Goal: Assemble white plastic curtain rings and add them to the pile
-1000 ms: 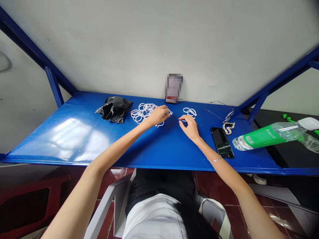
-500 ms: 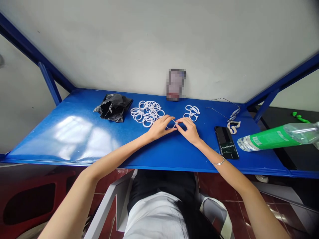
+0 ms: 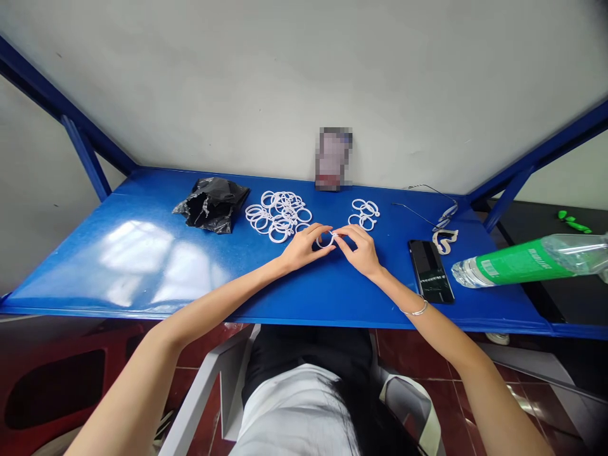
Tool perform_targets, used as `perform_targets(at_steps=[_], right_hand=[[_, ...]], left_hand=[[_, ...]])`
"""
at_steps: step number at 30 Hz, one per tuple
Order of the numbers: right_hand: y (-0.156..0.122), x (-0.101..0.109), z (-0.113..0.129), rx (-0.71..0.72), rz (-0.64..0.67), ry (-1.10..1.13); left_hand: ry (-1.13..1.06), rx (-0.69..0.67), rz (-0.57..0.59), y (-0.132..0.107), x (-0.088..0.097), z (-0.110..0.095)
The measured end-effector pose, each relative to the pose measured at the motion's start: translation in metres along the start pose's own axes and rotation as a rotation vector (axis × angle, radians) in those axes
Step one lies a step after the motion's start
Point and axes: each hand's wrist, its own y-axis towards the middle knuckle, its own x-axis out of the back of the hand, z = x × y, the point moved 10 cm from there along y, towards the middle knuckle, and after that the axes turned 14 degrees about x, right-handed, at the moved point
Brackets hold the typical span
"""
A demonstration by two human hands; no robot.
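Observation:
Between my hands is a white plastic curtain ring point(image 3: 325, 246) with a small eyelet. The fingers and thumb of my left hand point(image 3: 304, 249) curl around its left side. At its right side, my right hand point(image 3: 360, 251) pinches the eyelet end between thumb and index finger, which partly hide it. Just beyond my left hand lies a heap of similar white rings point(image 3: 281, 223). A smaller group of rings point(image 3: 375, 214) lies flat beyond my right hand.
On the blue table point(image 3: 266, 297) sit a crumpled black plastic bag point(image 3: 221, 201), a black phone point(image 3: 431, 272), glasses point(image 3: 446, 216) and a beige and black object point(image 3: 445, 242). A green-labelled bottle point(image 3: 522, 263) juts in from the right. A blurred-out upright object point(image 3: 333, 158) leans on the wall.
Both hands keep hold of the same ring, with only slight finger movement around the eyelet. The camera view has shifted a little; the ring groups lie as before.

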Motion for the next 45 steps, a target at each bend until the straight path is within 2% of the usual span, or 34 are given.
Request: perform_targets(at_steps=[8,17,22,27,30,37,42,45], right_hand=[[-0.001,-0.003,-0.005,-0.063,-0.009,0.09],[-0.02,-0.029,-0.036,-0.403,-0.077,0.547],[-0.028,-0.05,-0.037,-0.537,0.005,0.737],[-0.034,-0.054,-0.042,-0.665,-0.016,0.824],[-0.034,-0.052,-0.045,-0.691,-0.038,0.849],[-0.031,-0.052,-0.04,-0.698,-0.002,0.979],[-0.03,-0.054,-0.037,-0.691,0.021,1.059],[-0.03,-0.058,-0.034,-0.678,0.051,1.107]], left_hand=[[-0.049,0.048,-0.032,0.0,0.0,0.006],[-0.004,0.129,-0.054,0.0,0.0,0.012],[0.056,0.108,-0.064,-0.002,-0.001,0.011],[-0.073,0.082,-0.019,-0.001,-0.003,0.01],[-0.218,0.108,0.001,0.002,-0.002,0.011],[-0.725,0.366,0.233,0.006,-0.018,0.026],[-0.981,0.466,0.445,0.003,-0.033,0.02],[-1.072,0.488,0.527,0.0,-0.039,0.016]])
